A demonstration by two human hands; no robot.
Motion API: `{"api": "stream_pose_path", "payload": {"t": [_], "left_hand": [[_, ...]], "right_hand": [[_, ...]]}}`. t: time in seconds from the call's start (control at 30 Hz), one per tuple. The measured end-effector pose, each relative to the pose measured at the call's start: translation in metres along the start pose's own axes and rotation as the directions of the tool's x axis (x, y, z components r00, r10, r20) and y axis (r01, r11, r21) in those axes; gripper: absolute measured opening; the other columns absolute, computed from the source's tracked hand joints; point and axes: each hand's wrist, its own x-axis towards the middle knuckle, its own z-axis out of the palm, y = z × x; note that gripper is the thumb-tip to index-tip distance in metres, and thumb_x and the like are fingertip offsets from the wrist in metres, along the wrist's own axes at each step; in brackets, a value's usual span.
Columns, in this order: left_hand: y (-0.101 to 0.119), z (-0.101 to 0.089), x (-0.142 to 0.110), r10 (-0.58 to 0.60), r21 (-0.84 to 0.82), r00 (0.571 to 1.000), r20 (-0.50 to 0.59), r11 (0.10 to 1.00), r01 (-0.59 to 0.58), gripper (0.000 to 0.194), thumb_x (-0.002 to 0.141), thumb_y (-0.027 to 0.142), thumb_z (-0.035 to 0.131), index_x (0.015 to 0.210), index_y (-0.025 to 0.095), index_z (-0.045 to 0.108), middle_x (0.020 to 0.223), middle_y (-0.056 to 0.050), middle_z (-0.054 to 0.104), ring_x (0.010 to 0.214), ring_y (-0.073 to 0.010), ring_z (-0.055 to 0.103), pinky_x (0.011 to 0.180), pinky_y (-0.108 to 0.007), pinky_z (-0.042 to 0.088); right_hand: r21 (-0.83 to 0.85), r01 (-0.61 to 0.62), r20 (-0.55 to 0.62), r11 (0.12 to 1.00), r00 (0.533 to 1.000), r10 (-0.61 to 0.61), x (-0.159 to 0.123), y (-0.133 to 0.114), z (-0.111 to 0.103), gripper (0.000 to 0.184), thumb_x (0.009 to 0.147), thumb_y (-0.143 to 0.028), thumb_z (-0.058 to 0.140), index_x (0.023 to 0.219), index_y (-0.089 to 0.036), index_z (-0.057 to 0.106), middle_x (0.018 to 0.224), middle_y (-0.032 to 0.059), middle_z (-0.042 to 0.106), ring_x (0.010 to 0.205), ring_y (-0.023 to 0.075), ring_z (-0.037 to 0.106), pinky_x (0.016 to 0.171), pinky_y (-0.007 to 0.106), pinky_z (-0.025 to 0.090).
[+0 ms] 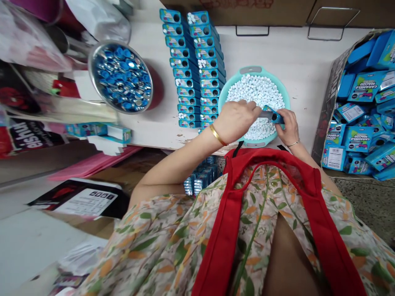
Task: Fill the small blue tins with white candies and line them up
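My left hand (236, 120), with a gold bangle at the wrist, is over the left side of a turquoise basin (287, 98). Its fingers are closed round a narrow grey scoop-like tool (263, 114), mostly hidden by the hand. The tool's far end meets a small blue box (275, 117) with a round hole. My right hand (289, 126) grips that box, tilted over the basin's right part. Small white round candies (256, 90) fill the basin. Left of it stand two rows of blue boxes (210, 64) with round holes, some showing white candies.
A metal bowl (90, 72) of blue-and-silver caps (121, 78) stands left of the rows. At right, a carton (328, 90) holds many blue candy boxes (365, 87). Brown cardboard (262, 14) lines the back. More blue packs (202, 179) sit below the table edge.
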Motion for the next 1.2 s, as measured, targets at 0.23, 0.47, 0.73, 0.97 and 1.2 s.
{"api": "stream_pose_path", "payload": {"t": [0.23,0.47,0.73,0.97,1.2], "left_hand": [[-0.114,0.083,0.022,-0.25,-0.025,0.965,0.078,0.967,0.252,0.025,0.107,0.03,0.052,0.114,0.022,0.074,0.112,-0.018,0.074,0.112,-0.0365,0.07,0.101,-0.056,0.057],[-0.097,0.15,0.057,-0.115,-0.121,0.946,0.303,0.98,0.158,0.038,0.098,0.021,0.058,0.132,0.019,0.074,0.14,-0.015,0.076,0.131,-0.0324,0.07,0.112,-0.043,0.054],[-0.072,0.179,0.058,-0.083,-0.377,0.961,0.265,0.908,0.183,0.047,0.091,0.021,0.062,0.137,0.013,0.072,0.137,-0.017,0.077,0.123,-0.0309,0.073,0.112,-0.042,0.055],[-0.088,0.104,0.011,0.042,-0.377,0.991,0.129,0.926,0.01,0.041,0.101,0.042,0.061,0.132,0.016,0.069,0.13,-0.015,0.077,0.114,-0.027,0.072,0.105,-0.039,0.056],[-0.052,0.014,-0.002,0.114,-0.198,0.988,0.107,0.976,-0.091,0.035,0.106,0.038,0.057,0.132,0.019,0.069,0.122,-0.011,0.074,0.117,-0.0279,0.071,0.106,-0.042,0.055]], "right_hand": [[0.139,-0.103,-0.111,0.985,0.987,0.119,-0.007,0.006,-0.024,0.045,0.099,-0.057,0.066,0.133,-0.027,0.064,0.128,0.0125,0.071,0.123,0.0348,0.07,0.113,0.064,0.06],[0.217,-0.225,-0.2,0.95,0.942,0.269,-0.012,0.004,-0.044,0.059,0.09,-0.071,0.076,0.128,-0.027,0.065,0.122,0.0091,0.068,0.118,0.0317,0.07,0.116,0.061,0.059],[0.297,-0.238,-0.254,0.925,0.914,0.316,-0.016,0.012,-0.045,0.061,0.086,-0.067,0.083,0.13,-0.029,0.064,0.123,0.0063,0.068,0.116,0.0275,0.071,0.112,0.055,0.061],[0.153,-0.198,-0.216,0.968,0.949,0.228,-0.012,0.003,-0.047,0.051,0.092,-0.064,0.073,0.128,-0.027,0.067,0.122,0.0106,0.071,0.119,0.0332,0.071,0.115,0.063,0.059],[0.028,-0.034,-0.016,0.999,0.999,0.034,-0.002,-0.004,-0.019,0.041,0.097,-0.043,0.061,0.135,-0.028,0.065,0.133,0.0142,0.073,0.128,0.0378,0.068,0.117,0.068,0.058]]}}
